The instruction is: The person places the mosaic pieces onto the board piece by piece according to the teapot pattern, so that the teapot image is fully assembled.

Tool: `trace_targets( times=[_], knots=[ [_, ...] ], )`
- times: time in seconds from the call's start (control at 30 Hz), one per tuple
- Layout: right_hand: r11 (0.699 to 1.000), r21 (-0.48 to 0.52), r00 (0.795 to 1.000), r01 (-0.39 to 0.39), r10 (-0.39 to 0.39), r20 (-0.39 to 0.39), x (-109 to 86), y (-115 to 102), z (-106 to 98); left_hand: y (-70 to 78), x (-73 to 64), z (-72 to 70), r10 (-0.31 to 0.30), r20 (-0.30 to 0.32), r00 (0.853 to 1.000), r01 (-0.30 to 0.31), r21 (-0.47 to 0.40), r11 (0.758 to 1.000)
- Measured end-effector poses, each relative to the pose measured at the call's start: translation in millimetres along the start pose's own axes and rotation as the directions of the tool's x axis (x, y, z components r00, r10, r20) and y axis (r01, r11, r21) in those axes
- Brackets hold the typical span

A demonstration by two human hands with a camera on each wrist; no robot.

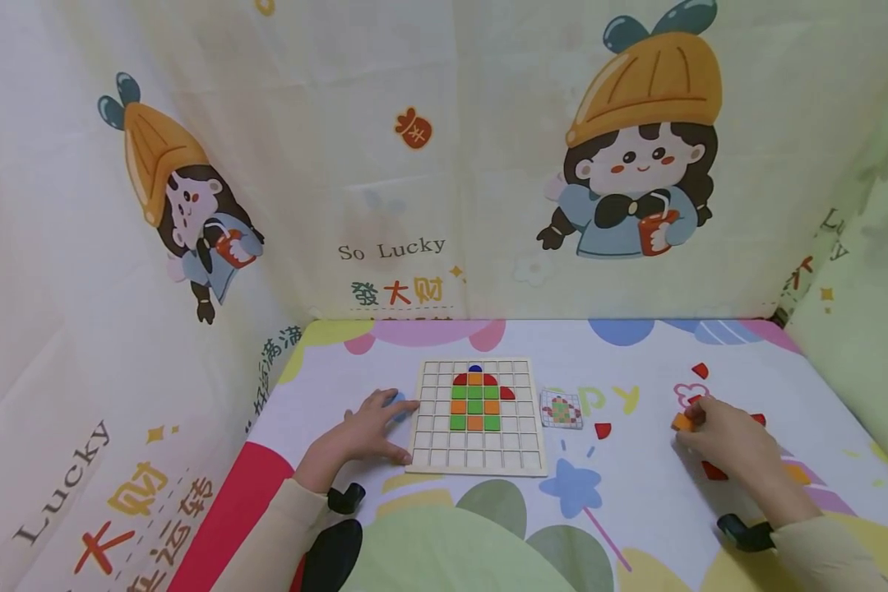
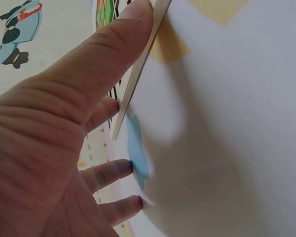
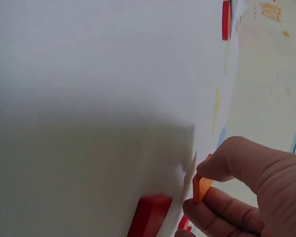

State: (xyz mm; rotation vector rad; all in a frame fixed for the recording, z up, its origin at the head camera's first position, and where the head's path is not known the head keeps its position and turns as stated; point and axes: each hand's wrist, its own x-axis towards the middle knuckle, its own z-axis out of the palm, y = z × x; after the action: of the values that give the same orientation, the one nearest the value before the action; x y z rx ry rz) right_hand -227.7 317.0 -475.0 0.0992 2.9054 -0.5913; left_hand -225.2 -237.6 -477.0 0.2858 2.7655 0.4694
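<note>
My left hand (image 1: pixel 358 434) lies at the left edge of a gridded wooden board (image 1: pixel 432 444). Its thumb and a fingertip touch the board's edge, with the other fingers spread beside it on the cloth. Green, orange, red and blue pieces (image 1: pixel 475 393) form a pattern in the board's cells. Off to the right, my right hand (image 1: pixel 736 448) pinches an orange square block (image 3: pixel 202 187) between thumb and fingers. Close around that hand are loose red pieces (image 1: pixel 714 471) and another orange one (image 1: pixel 797 474), partly hidden by the hand.
A small printed pattern card (image 1: pixel 561 409) lies at the board's right edge. Near it sits a loose red quarter-round piece (image 1: pixel 603 430), and another red piece (image 1: pixel 700 370) lies farther back. Patterned cloth curtains (image 1: pixel 488 164) rise behind the table and at both sides.
</note>
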Motion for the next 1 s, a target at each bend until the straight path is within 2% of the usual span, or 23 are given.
trace_targets(
  times=[0.37,0.63,1.0],
  knots=[
    [0.996,0.012,0.996,0.090,-0.090,0.011,-2.6,-44.1,19.3,1.1,-0.1,-1.1,-0.007,0.000,1.000,0.007,0.004,1.000],
    [0.988,-0.004,0.988,0.153,-0.153,-0.014,-6.4,-67.1,26.5,2.3,-0.5,-2.4,-0.009,0.005,1.000,0.009,0.006,1.000],
    [0.963,0.022,0.962,0.268,-0.266,-0.054,-10.0,-104.7,34.2,0.6,0.9,-1.6,0.001,0.003,1.000,-0.001,0.007,1.000]
  ],
)
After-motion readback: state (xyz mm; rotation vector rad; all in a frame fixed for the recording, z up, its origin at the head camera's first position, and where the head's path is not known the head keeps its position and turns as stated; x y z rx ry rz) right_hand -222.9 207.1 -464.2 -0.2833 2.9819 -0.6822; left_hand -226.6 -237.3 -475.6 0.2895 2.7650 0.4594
